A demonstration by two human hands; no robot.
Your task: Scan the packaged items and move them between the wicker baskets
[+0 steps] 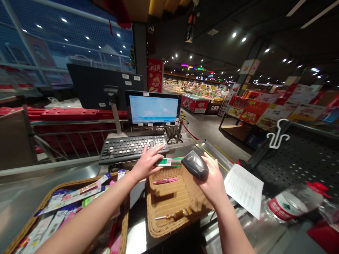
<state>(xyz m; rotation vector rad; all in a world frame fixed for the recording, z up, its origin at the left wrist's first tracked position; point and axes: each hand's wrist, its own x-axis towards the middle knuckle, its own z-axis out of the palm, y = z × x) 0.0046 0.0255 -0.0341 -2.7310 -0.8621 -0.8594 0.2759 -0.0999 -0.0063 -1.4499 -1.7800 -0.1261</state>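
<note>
My left hand (pixel 147 164) reaches over the lower right of the black keyboard (pixel 129 146), its fingers stretched across the keys. Between its thumb and palm it grips one end of a slim green-and-white packet (pixel 168 162) with a barcode label. My right hand (pixel 212 180) is wrapped round a black barcode scanner (pixel 195 164), whose head points left toward the packet. Below both hands, a wicker basket (pixel 159 231) holds a pink pen (pixel 165 181) and a small screwdriver-like item (pixel 172 215). The exact contact of the left fingertips with the keys cannot be made out.
A second wicker basket (pixel 129 208), full of packaged small goods, stands at left under my forearm. A lit monitor (pixel 155 108) rises behind the keyboard. To the right are a printed sheet (pixel 245 190), a plastic bottle (pixel 295 203) and a black perforated panel (pixel 312 155).
</note>
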